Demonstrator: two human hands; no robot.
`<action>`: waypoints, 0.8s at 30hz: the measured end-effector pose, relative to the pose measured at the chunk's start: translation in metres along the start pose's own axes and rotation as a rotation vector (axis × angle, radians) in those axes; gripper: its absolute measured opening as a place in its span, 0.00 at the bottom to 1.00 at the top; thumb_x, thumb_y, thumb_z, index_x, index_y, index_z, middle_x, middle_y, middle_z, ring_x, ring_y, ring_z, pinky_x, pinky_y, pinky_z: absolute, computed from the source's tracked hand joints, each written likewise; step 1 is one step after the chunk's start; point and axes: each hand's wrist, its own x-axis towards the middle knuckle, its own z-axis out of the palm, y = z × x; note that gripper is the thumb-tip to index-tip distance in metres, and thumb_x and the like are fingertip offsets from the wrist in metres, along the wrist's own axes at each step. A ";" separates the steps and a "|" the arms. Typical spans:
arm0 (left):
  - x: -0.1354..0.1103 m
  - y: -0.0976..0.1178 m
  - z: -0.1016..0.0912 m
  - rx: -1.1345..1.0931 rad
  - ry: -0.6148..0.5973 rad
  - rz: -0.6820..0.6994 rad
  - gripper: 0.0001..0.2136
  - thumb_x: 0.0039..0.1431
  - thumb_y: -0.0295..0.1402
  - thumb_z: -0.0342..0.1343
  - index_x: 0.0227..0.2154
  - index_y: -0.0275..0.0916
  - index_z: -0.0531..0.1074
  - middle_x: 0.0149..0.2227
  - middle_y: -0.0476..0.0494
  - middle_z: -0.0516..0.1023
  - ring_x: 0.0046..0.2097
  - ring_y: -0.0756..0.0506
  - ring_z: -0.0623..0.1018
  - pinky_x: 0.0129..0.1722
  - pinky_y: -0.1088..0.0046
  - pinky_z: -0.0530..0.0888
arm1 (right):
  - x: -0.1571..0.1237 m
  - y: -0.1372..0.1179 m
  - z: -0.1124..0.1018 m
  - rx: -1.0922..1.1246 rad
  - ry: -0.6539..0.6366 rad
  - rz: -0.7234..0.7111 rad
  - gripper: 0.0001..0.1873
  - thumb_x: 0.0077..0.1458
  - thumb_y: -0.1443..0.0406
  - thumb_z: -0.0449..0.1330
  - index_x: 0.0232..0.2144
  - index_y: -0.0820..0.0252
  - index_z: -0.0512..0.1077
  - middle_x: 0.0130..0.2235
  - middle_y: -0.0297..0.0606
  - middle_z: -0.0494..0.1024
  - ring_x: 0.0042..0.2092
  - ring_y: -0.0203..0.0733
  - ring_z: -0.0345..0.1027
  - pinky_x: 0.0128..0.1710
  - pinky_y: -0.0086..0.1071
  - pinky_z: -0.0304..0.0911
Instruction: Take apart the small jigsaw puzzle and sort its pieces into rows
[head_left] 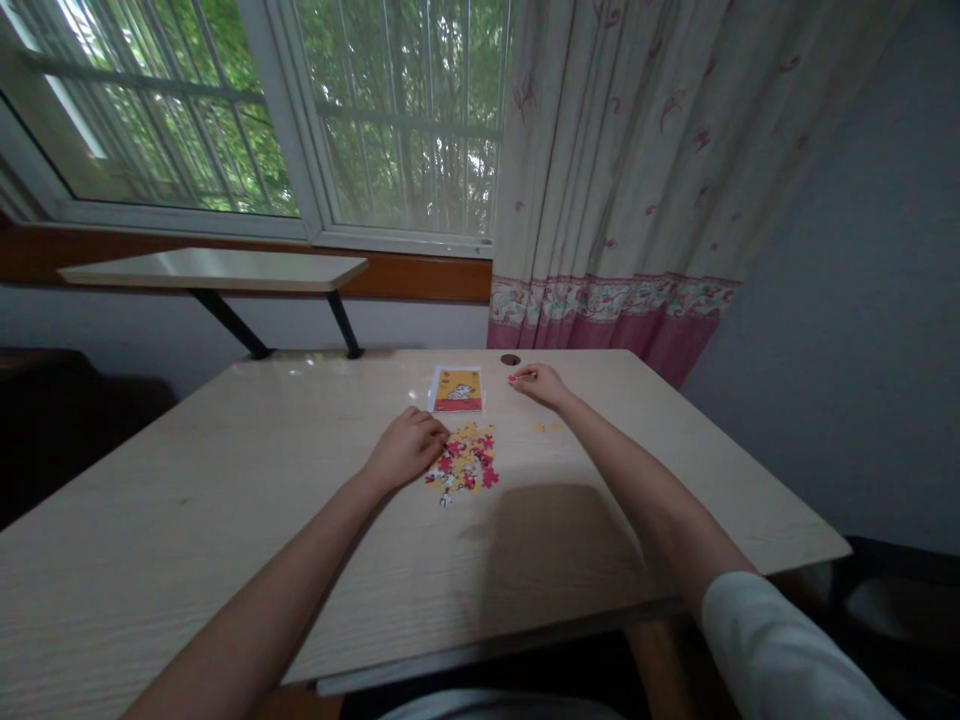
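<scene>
A loose pile of jigsaw puzzle pieces (472,462) in red, yellow and white lies on the wooden table (247,480). At the pile's left edge rests my left hand (409,446), its fingers bent and close together; what lies under the fingertips is hidden. My right hand (541,384), reaching farther out and to the right, pinches a red puzzle piece (513,379) just above or on the tabletop. Between and beyond the hands lies a picture card (458,390), yellow above and red below, with a white figure. A few yellow puzzle pieces (547,427) sit apart, below my right hand.
A raised shelf (217,268) on black legs stands at the table's back left. Near the back edge is a round cable hole (511,360). Behind the table are a barred window (405,120) and a patterned curtain (622,170).
</scene>
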 end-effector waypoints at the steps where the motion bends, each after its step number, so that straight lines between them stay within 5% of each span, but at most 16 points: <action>1: 0.000 -0.001 0.000 -0.004 0.005 0.000 0.10 0.57 0.31 0.47 0.30 0.37 0.73 0.32 0.42 0.76 0.37 0.44 0.69 0.40 0.66 0.66 | 0.005 0.002 0.003 -0.008 -0.019 0.021 0.13 0.44 0.57 0.63 0.33 0.56 0.76 0.35 0.35 0.78 0.38 0.40 0.69 0.40 0.33 0.61; 24: 0.000 0.002 0.000 -0.003 -0.010 -0.011 0.10 0.57 0.31 0.47 0.30 0.37 0.74 0.31 0.42 0.75 0.36 0.44 0.70 0.40 0.66 0.66 | 0.034 0.023 0.017 0.102 -0.093 0.090 0.16 0.39 0.57 0.67 0.33 0.57 0.78 0.34 0.35 0.80 0.38 0.41 0.72 0.43 0.32 0.63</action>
